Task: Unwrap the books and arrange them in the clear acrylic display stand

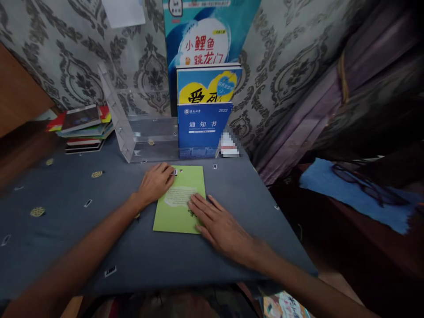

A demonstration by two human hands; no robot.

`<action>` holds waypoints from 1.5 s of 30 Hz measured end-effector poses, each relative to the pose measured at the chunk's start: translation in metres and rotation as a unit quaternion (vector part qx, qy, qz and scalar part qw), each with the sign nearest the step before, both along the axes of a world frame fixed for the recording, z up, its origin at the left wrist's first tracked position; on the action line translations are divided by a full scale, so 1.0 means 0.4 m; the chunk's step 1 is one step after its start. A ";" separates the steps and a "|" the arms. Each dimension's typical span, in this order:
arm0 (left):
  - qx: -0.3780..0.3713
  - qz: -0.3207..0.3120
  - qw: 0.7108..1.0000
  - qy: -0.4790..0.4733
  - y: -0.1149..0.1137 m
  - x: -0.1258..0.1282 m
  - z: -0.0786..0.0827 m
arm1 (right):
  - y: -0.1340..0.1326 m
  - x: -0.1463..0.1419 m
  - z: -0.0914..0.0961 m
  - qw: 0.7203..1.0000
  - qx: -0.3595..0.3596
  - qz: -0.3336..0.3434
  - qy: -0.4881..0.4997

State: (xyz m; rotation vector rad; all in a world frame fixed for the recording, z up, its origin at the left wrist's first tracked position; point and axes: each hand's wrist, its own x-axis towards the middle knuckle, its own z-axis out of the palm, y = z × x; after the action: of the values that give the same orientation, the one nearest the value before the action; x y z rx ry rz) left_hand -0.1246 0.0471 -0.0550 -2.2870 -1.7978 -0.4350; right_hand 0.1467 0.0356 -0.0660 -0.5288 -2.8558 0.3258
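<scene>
A thin light-green book (177, 221) lies flat on the cloth-covered table, its cover carrying a pale patch of small print. My left hand (156, 183) is at the book's upper left edge, fingers bent and close together over the corner. Its underside is hidden, so how firmly it grips is hard to see. My right hand (221, 225) rests on the lower right of the cover with fingers stretched out, covering part of the print and the right edge.
Behind the book stands a clear acrylic rack (152, 148) holding a blue booklet (202, 126), a yellow-and-blue book (195, 84) and a tall teal book (172, 39). Stacked books (84, 126) sit at the back left. Right of the table, glasses (361, 183) lie on a blue cloth (323, 176).
</scene>
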 end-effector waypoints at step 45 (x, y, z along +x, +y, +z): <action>-0.144 -0.184 0.971 0.049 -0.162 -0.119 0.082 | 0.147 -0.010 0.029 0.996 -0.081 -0.021 0.025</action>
State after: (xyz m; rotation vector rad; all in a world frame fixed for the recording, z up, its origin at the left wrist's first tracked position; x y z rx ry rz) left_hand -0.1723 -0.0177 -0.0220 -2.8005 -1.4709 -0.1127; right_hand 0.1427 0.0946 -0.0543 -0.6020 -2.7809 0.5583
